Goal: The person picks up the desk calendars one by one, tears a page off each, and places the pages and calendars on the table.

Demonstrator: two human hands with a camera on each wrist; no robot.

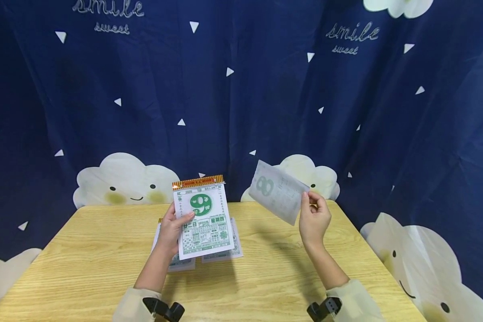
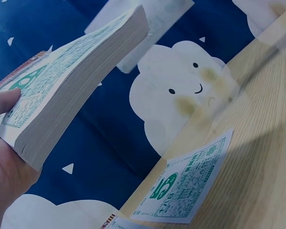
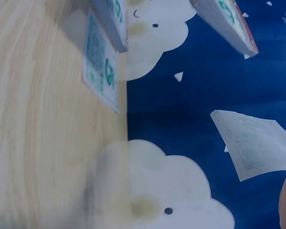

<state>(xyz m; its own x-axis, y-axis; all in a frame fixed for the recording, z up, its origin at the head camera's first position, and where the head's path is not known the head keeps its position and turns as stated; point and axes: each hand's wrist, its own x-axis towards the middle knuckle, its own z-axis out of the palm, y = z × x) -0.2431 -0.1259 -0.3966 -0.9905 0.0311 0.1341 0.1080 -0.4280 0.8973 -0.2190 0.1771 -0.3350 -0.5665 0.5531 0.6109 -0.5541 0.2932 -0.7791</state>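
Note:
My left hand (image 1: 170, 232) grips a thick tear-off calendar (image 1: 207, 235) by its left side, thumb across the front. Its top page shows a large green 9, under a red and yellow header strip. Off to the right, my right hand (image 1: 315, 219) pinches a thin loose calendar page (image 1: 279, 192) at its lower right corner. A green 8 shows faintly through this tilted sheet, which is apart from the calendar. In the left wrist view, the calendar's thick stack of page edges (image 2: 86, 90) faces the camera.
On the wooden table (image 1: 265, 277), below the held calendar, lie a loose printed sheet (image 2: 186, 181) and a second calendar (image 1: 182, 265), both partly hidden in the head view. A dark blue curtain (image 1: 225, 98) with clouds and triangles hangs behind the table.

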